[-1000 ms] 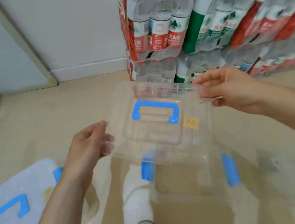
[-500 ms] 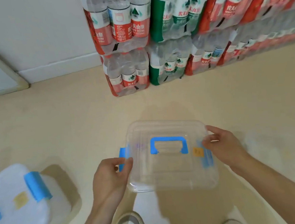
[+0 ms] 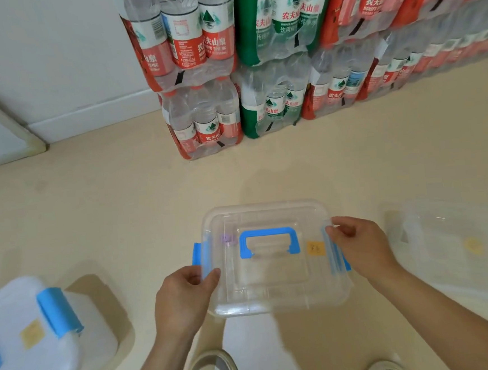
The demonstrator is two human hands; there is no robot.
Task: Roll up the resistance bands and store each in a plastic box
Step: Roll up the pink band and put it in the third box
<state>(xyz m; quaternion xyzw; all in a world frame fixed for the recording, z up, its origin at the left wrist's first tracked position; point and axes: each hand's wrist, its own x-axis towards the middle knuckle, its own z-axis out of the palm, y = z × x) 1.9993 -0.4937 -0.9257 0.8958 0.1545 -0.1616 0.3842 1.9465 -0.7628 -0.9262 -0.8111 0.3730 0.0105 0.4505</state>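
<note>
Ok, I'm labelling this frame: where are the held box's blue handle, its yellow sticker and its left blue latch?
blue handle (image 3: 268,232), head view, middle of its top bar.
yellow sticker (image 3: 315,247), head view, its centre.
left blue latch (image 3: 196,254), head view, its exposed outer face.

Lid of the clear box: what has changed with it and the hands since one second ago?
The lid came down from the air onto the box. The left hand went from the lid's edge to grip the box's left side; the right hand now pinches the right latch. The white box at left and the bottle packs stayed as they were.
</note>
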